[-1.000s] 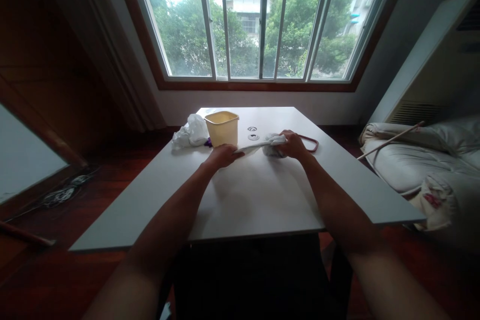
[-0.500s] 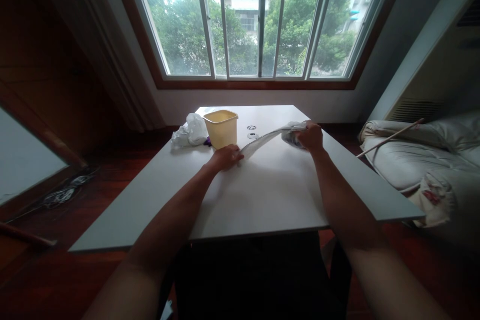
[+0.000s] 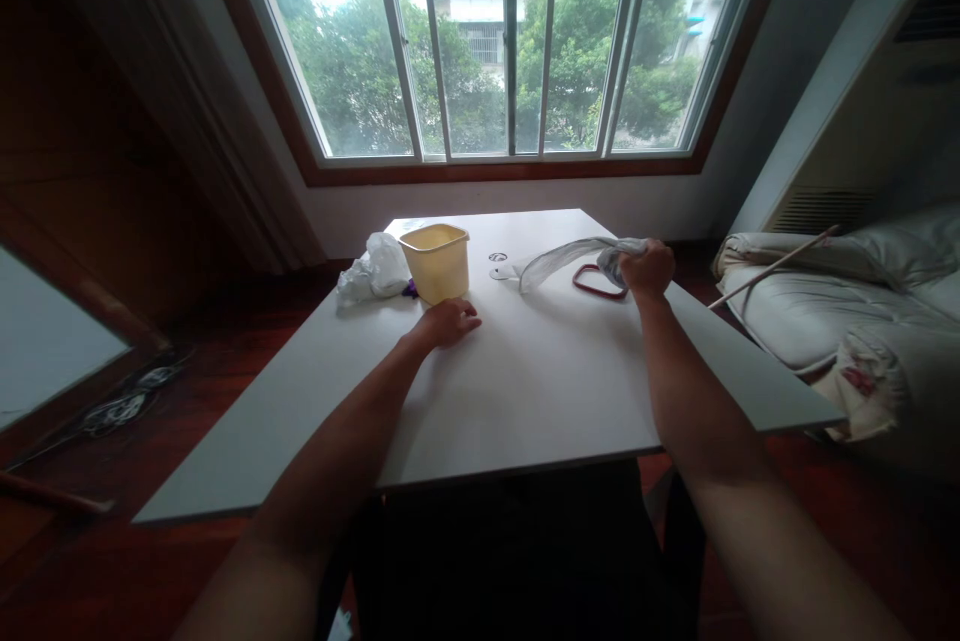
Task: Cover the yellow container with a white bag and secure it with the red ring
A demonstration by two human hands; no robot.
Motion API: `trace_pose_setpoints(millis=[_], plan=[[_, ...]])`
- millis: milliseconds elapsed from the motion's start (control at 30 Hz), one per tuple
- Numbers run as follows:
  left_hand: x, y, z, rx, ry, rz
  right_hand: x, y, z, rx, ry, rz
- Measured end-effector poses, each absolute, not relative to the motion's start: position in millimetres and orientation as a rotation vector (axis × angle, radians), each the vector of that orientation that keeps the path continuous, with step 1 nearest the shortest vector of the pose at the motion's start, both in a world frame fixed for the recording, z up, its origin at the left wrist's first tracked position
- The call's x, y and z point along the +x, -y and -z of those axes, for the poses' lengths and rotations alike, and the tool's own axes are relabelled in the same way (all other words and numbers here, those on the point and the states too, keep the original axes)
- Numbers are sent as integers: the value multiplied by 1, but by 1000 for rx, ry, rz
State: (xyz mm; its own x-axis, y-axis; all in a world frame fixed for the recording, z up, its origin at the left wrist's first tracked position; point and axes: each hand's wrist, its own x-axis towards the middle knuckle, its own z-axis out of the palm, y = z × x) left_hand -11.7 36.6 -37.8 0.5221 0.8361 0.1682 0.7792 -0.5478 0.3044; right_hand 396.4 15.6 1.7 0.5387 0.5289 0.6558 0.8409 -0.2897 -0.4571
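Note:
My right hand (image 3: pixel 646 268) is closed around one end of a thin, pale, translucent plastic bag (image 3: pixel 562 256), which trails off to the left above the table. Under the bag, a dark red rounded frame (image 3: pixel 600 294) lies on the white table (image 3: pixel 525 391). In front of the yellow bin (image 3: pixel 437 266), my left hand (image 3: pixel 448 323) rests over the tabletop with its fingers slightly apart and nothing in them. A crumpled white plastic bag (image 3: pixel 382 266) sits left of the bin, with a small purple thing (image 3: pixel 409 289) between them.
Two round marks or fittings are on the table right of the bin, the farther one (image 3: pixel 497 257) dark-lined. A padded couch (image 3: pixel 795 291) with a thin stick (image 3: pixel 780 266) on it stands at the right. Cables (image 3: pixel 124 409) lie on the floor at left.
My left hand has let go of the thin bag. My right hand has moved right with it, and the dark red frame has come into sight beneath.

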Motion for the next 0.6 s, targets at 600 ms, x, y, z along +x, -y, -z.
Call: trace_pose_setpoints(millis=[600], plan=[[-13, -38, 39, 2597, -1372, -445, 427, -17, 37, -2233, 882, 424]])
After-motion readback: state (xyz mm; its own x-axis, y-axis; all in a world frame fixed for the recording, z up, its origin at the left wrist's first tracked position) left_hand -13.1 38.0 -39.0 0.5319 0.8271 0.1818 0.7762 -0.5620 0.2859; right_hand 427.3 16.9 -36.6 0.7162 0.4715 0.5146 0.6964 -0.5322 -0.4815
